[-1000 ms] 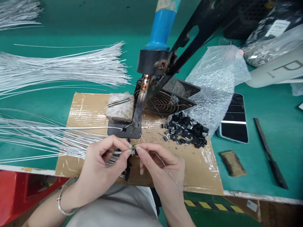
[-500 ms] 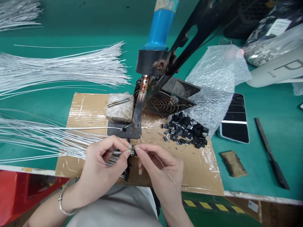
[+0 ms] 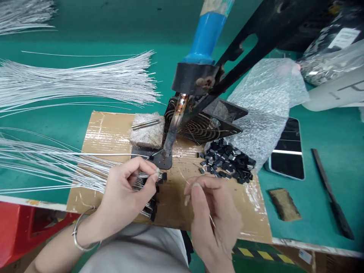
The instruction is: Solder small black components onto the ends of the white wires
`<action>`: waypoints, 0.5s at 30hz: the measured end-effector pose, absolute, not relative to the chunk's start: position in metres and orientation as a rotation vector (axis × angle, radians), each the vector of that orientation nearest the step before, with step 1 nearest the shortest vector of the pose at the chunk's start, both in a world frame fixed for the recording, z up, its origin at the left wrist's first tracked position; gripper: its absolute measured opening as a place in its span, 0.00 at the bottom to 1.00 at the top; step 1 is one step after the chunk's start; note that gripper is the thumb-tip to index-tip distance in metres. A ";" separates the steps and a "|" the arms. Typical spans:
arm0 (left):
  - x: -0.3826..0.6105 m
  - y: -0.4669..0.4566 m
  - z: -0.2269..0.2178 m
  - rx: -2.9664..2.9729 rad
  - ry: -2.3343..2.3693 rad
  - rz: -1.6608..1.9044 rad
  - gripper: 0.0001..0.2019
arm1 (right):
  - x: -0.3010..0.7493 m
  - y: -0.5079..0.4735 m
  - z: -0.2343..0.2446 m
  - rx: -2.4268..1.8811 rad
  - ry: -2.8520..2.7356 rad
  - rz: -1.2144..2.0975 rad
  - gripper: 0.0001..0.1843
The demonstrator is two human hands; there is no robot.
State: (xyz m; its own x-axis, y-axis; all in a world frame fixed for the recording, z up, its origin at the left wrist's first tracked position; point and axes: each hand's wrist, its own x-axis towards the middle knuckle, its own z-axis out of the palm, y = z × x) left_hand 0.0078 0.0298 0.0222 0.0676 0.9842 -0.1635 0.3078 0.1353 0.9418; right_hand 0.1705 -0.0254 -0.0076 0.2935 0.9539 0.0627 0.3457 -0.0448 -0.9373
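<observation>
My left hand [image 3: 127, 195] pinches a white wire between thumb and forefinger; a small black connector [image 3: 163, 176] juts out just past the fingertips. Below it, several more black connectors [image 3: 152, 212] on wire ends lie partly hidden by that hand. My right hand [image 3: 216, 212] is closed around thin solder wire [image 3: 212, 220], whose free end pokes up from the fingertips. Above both hands, a blue-handled soldering iron [image 3: 172, 138] points down from a black bracket [image 3: 241, 57]. Its tip stands over a dark plate [image 3: 165, 163], where another wire end with a black connector lies.
White wires in a bundle [image 3: 71, 85] cover the left. A wrapped block [image 3: 148, 131] and a fan [image 3: 199, 125] stand behind the plate. Loose black connectors [image 3: 227, 163] spill from a bubble-wrap bag [image 3: 264, 94]. A phone [image 3: 287, 151], brown pad [image 3: 284, 204] and black tool [image 3: 331, 193] lie right.
My right hand has drawn back to the right with the solder wire, away from my left fingertips. The black connector now shows there. The whole view has shifted slightly.
</observation>
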 end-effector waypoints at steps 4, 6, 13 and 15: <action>0.009 0.033 0.022 1.343 1.430 0.881 0.06 | 0.178 -0.018 -0.008 -1.425 -1.400 0.810 0.09; 0.009 0.035 0.022 1.343 1.434 0.878 0.06 | 0.178 -0.015 -0.007 -1.386 -1.390 0.850 0.09; 0.008 0.039 0.023 1.368 1.467 0.858 0.06 | 0.165 -0.013 0.002 -1.397 -1.188 0.993 0.09; 0.008 0.039 0.024 1.369 1.479 0.857 0.06 | 0.162 -0.011 0.004 -1.441 -1.107 1.005 0.10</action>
